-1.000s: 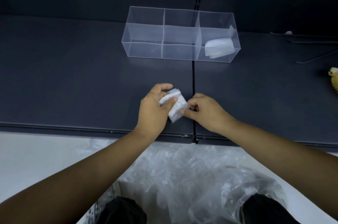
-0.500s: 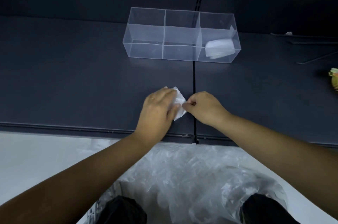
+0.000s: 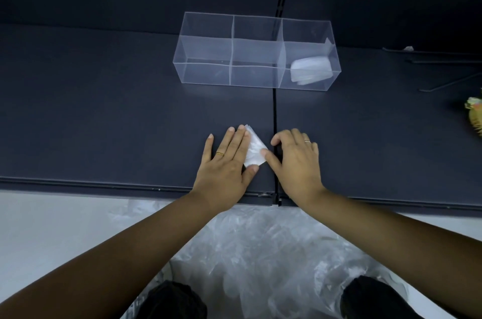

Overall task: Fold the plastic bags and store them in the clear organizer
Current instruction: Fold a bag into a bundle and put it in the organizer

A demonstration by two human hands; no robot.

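Observation:
A small folded white plastic bag (image 3: 255, 151) lies flat on the dark shelf near its front edge. My left hand (image 3: 226, 162) presses on its left part with straight fingers. My right hand (image 3: 294, 159) rests just right of it, thumb tip touching the bag's right corner, fingers loosely bent on the shelf. The clear organizer (image 3: 206, 68) stands farther back, with three compartments. Its right compartment holds a folded white bag (image 3: 311, 69); the left and middle ones hold nothing.
A heap of loose clear plastic bags (image 3: 260, 253) lies in my lap below the shelf's front edge (image 3: 104, 184). A yellow object (image 3: 475, 115) sits at the far right edge. Thin metal rods (image 3: 443, 84) lie at the back right.
The bag went from held up between both hands to lying flat on the shelf. My left hand flattened over it, and my right hand let go of its pinch.

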